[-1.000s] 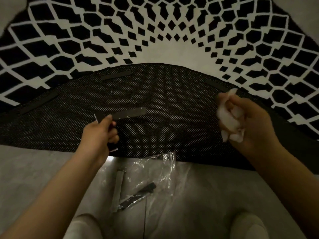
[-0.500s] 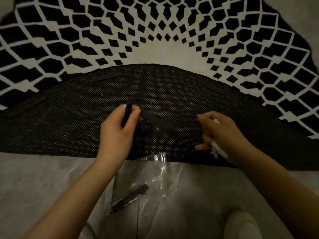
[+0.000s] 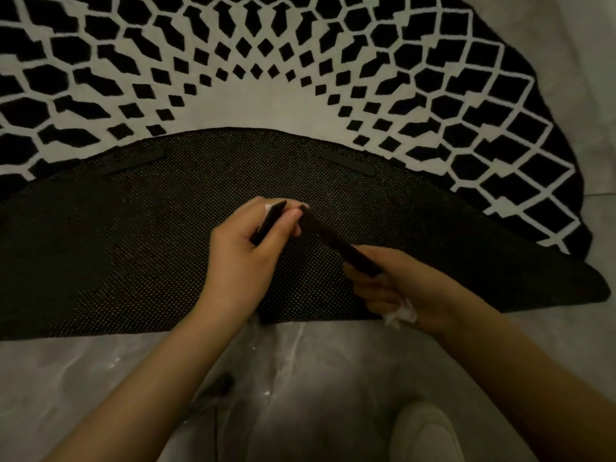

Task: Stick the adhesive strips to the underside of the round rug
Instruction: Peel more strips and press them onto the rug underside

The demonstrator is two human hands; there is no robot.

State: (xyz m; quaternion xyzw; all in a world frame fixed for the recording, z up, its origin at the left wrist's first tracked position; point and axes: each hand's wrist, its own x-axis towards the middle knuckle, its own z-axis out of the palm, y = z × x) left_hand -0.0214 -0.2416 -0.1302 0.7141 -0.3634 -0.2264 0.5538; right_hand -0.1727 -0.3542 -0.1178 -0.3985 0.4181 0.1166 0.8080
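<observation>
The round rug [image 3: 300, 61], black and white on top, is folded back so its dark dotted underside [image 3: 133, 245] faces up. Two black strips lie stuck near the fold's edge, one at left [image 3: 133, 163] and one at right [image 3: 348, 162]. My left hand [image 3: 246, 258] pinches the upper end of a black adhesive strip [image 3: 333, 241] above the underside. My right hand [image 3: 396, 288] grips the strip's lower end and also holds crumpled white backing paper [image 3: 400, 313].
A clear plastic bag [image 3: 266, 361] with a dark strip [image 3: 216, 390] in it lies on the grey floor [image 3: 66, 378] below the fold. A white slipper toe [image 3: 426, 431] shows at bottom right.
My right hand has moved in from the right with the crumpled paper and taken the strip's lower end. My left hand shifted right, tilting the strip diagonally.
</observation>
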